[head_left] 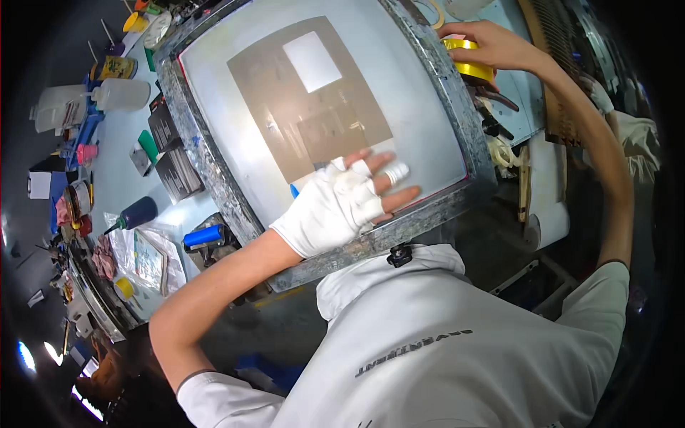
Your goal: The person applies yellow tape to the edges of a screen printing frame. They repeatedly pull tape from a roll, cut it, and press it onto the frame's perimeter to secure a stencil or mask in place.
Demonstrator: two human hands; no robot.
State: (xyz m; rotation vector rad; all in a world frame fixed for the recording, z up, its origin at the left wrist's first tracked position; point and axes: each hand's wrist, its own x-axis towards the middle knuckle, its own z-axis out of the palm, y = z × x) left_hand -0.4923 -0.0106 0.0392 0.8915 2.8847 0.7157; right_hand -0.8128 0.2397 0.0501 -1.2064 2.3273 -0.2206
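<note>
A screen-printing frame point(457, 107) with speckled grey edges lies in front of me, its pale mesh point(414, 85) bearing a brown coated area point(260, 78) with a white rectangle point(312, 61). Over the near part of the mesh is my left hand point(342, 196), in a white fingerless glove. Its bare fingers are stretched out and apart, slightly blurred. A small blue bit point(294, 191) shows beside the glove. Beyond the frame's right edge, my bare right hand point(485, 46) has its fingers curled round a shiny yellow tape roll point(474, 70). Part of the roll is hidden by the hand.
On the left table are a dark squeeze bottle point(138, 213), a translucent jug point(121, 94), dark boxes point(177, 173) and a blue roller point(204, 237). Dark-handled tools point(497, 98) lie right of the frame. A white paper roll point(549, 227) sits lower right.
</note>
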